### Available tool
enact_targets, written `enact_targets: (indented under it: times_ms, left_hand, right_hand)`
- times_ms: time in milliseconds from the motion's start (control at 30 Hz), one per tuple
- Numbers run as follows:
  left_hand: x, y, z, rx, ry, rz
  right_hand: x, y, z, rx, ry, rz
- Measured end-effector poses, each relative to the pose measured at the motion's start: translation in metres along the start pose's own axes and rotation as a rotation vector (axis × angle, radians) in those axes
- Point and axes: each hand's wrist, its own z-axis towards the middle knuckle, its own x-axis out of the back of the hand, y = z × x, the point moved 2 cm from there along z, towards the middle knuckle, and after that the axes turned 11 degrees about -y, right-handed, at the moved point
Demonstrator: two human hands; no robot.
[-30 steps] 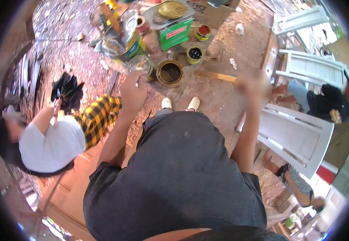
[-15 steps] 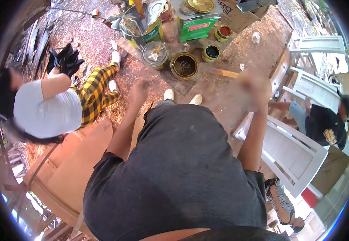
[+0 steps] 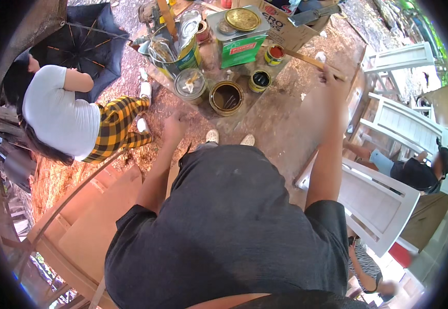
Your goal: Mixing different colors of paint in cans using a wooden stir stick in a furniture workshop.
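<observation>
I'm standing in a rough, open-sided woodworking and painting workshop: open paint cans [image 3: 226, 97] are crowding the dirty floor [image 3: 280, 134], wood shavings [image 3: 54, 186] are littering it, and white panelled furniture [image 3: 379, 202] is standing nearby.

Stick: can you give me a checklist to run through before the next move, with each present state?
1. Stick held: ok, in the right hand.
2. Left hand empty: cannot tell; blurred, nothing visible in it.
3. Stick's tip off the red can: cannot tell; they look very close.
4. Brown can upright: ok.
5. Black can covered: not ok, it stands open.
6. Shoes clear of the cans: ok.
</observation>
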Motion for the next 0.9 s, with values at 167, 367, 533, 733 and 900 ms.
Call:
enact_targets:
  times_ms: [167,367,533,733,900]
  left_hand:
    - [-0.025,0.053,-0.015,-0.173,-0.214,-0.058]
    - [-0.044,0.106,-0.016,-0.15,-0.226,-0.105]
    - [-0.057,0.118,-0.007,-0.197,-0.177,-0.055]
    - [-0.066,0.127,-0.007,-0.198,-0.119,-0.067]
    - [-0.066,0.128,0.001,-0.22,-0.157,-0.018]
  right_hand:
    - [-0.034,0.013,0.037,-0.011,-0.073,-0.23]
    - [-0.066,0.03,0.073,-0.055,-0.098,-0.565]
    - [-0.057,0.092,0.097,-0.175,0.039,-0.378]
    - [-0.06,0.09,0.078,-0.314,0.065,0.239]
    - [-0.043,0.081,0.064,-0.298,0.13,0.357]
